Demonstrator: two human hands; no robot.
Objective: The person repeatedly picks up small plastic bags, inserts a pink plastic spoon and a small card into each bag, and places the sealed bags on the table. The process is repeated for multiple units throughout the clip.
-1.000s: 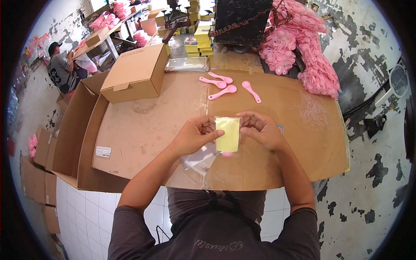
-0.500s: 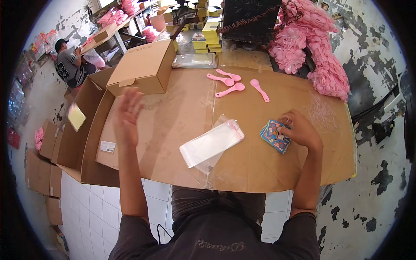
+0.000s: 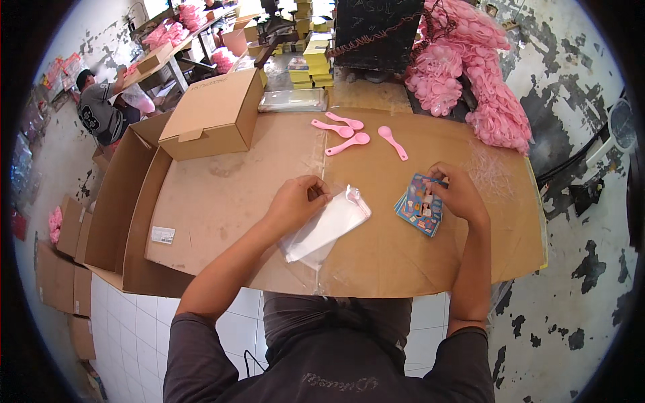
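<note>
While right hand (image 3: 461,193) curls fingers over corner of cards (image 3: 418,209) on counter (image 3: 262,185), left hand (image 3: 295,203) bends fingers at edge of clear bags (image 3: 328,232); cannot tell if either pinches. Apparently card-picking step; next move calls for separating one card.

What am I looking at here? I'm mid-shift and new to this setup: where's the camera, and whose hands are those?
There is no machine: these are a person's own bare hands, seen from a camera worn on the head, looking down. Its wide lens bends straight edges. On the cardboard-covered table lie clear plastic sleeves, four pink spoons and a closed box. The right hand is on a stack of blue cards. The left hand is at the sleeves' upper edge; whether it grips one is unclear.
</note>
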